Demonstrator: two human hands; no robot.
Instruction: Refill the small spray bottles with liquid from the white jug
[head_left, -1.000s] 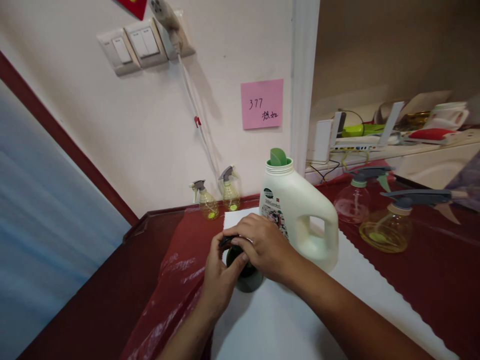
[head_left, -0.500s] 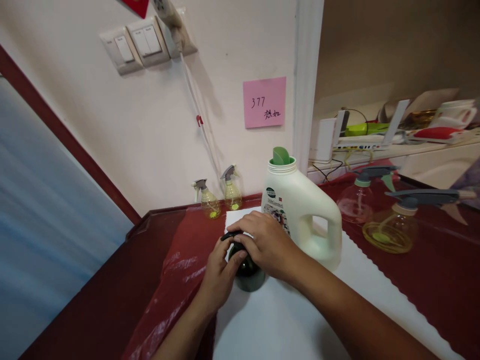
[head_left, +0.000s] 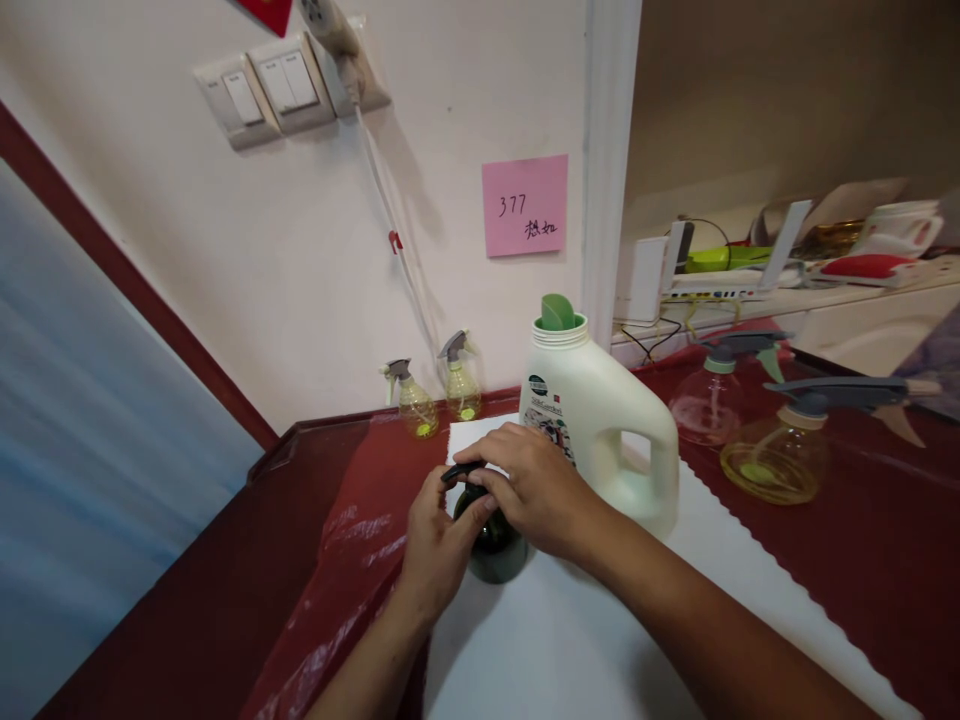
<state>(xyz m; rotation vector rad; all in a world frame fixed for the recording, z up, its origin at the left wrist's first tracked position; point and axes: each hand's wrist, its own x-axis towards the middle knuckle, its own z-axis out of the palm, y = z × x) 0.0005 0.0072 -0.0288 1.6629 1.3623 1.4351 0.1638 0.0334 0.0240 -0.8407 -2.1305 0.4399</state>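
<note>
A dark green pump bottle [head_left: 499, 562] stands upright on the white sheet [head_left: 555, 640]. My right hand [head_left: 536, 490] covers its top from the right, fingers and thumb closed round the black pump head [head_left: 460, 470]. From the left, my left hand [head_left: 439, 545] is curled against the neck, its thumb across the bottle's shoulder and its fingertips by the black spout. The fingers hide most of the neck. Just behind my right hand is a large pale green jug [head_left: 607, 400] without a cap, a green piece [head_left: 557, 312] showing in its mouth.
Two small yellow spray bottles [head_left: 417, 405] stand by the wall at the back. To the right are a pink clear spray bottle [head_left: 705, 405] and a yellow clear spray bottle [head_left: 776, 465]. A white router [head_left: 720, 285] sits on the ledge beyond, and a power cord [head_left: 386, 200] runs down the wall.
The whole scene has shifted slightly left as the camera turned a little. Both hands keep nearly the same hold on the bottle, which stands in the same place.
</note>
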